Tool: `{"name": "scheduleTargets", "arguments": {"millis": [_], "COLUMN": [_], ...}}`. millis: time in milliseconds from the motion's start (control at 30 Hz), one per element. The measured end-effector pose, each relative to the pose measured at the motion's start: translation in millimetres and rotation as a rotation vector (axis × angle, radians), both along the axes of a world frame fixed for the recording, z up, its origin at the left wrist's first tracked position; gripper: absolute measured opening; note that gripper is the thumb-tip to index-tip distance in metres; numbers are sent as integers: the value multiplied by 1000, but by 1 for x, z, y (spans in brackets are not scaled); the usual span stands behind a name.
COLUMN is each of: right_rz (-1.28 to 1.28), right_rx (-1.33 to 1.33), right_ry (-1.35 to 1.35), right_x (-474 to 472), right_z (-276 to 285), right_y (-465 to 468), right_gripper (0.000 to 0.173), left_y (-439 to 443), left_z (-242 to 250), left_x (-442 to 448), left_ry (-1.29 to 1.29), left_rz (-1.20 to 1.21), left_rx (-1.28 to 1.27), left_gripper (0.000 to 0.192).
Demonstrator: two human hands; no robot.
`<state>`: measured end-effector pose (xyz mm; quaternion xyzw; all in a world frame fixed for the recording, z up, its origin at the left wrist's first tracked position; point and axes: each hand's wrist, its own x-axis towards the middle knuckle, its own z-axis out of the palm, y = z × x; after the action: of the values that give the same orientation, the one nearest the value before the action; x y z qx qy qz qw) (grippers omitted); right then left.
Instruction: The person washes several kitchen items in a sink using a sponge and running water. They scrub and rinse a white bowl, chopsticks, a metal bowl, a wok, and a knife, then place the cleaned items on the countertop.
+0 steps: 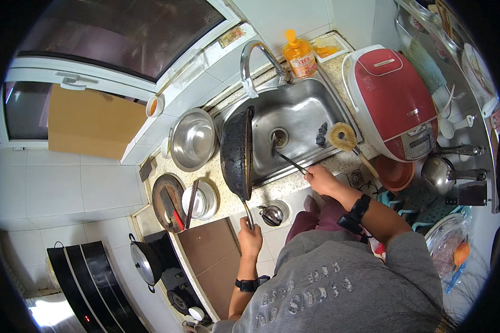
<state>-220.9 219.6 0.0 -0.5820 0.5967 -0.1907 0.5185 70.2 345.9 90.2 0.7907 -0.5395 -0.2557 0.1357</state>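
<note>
My left hand grips the handle of a blackened wok. The wok is tipped on its side over the left part of the stainless-steel sink, its dark underside facing left. In my right hand is the end of a long-handled metal utensil, perhaps a spatula. Its head reaches down near the drain; the exact shape is hard to tell. A dark scouring pad lies in the sink's right side. Above the basin arches a chrome faucet, with no water visible at its mouth.
Left of the sink stand a steel basin, stacked bowls with chopsticks, and a round cutting board bearing a red-handled knife. To the right are a round brush and red rice cooker. Behind is an orange soap bottle.
</note>
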Motion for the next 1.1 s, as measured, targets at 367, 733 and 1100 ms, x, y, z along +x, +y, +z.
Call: {"name": "scheduleTargets", "arguments": {"millis": [367,733,1100], "right_rz": [-2,184,24], "right_rx": [-34,-180,-159], "right_ry": [-2,-23,168], "right_x": [-9,51,20], "right_z": [9,-13,-31], "right_y": [-7,-41,-32], "right_gripper": [28,29,23], "left_y": [4,5,8], "left_z": [-3,-10,-26], "left_x": [-12,-17,-6], "left_ry": [29,104,163], "left_rz": [19,36,58], "left_rx": [-33,-7,9], "left_gripper": [29,30,34]}}
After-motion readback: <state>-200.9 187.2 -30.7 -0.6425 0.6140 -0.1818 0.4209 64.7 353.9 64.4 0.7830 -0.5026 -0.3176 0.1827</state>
